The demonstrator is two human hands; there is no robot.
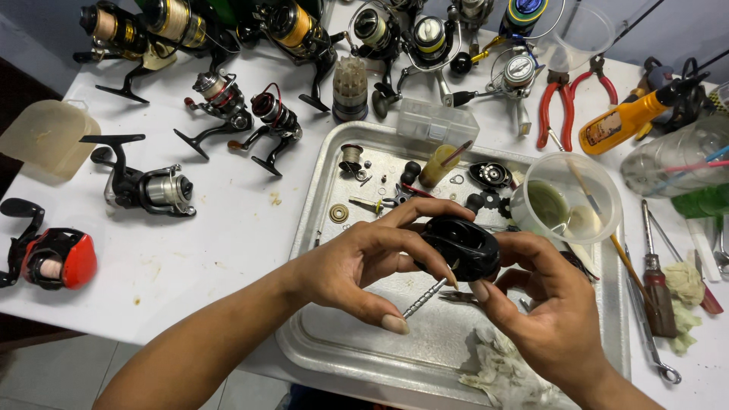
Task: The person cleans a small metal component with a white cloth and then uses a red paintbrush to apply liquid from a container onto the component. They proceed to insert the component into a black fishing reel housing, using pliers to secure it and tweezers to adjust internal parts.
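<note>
Over a metal tray (pixel 357 357), my left hand (pixel 357 262) and my right hand (pixel 543 311) together hold a black fishing-reel body (pixel 461 247). A thin metal shaft (pixel 425 298) sticks out of its underside toward me. The fingers of my left hand curl over the top and left side of the reel body; my right hand's thumb and fingers pinch its lower right side. Small loose parts lie on the tray beyond the hands: a brass gear (pixel 339 213), a spool (pixel 351 154) and black knobs (pixel 411 171).
Several spinning reels (pixel 148 190) stand on the white table to the left and back, with a red and black reel (pixel 53 258) at the far left. Right of the tray are a clear cup (pixel 566 199), red pliers (pixel 558 106), an orange bottle (pixel 626 118) and screwdrivers (pixel 657 285). A rag (pixel 505 376) lies on the tray's near edge.
</note>
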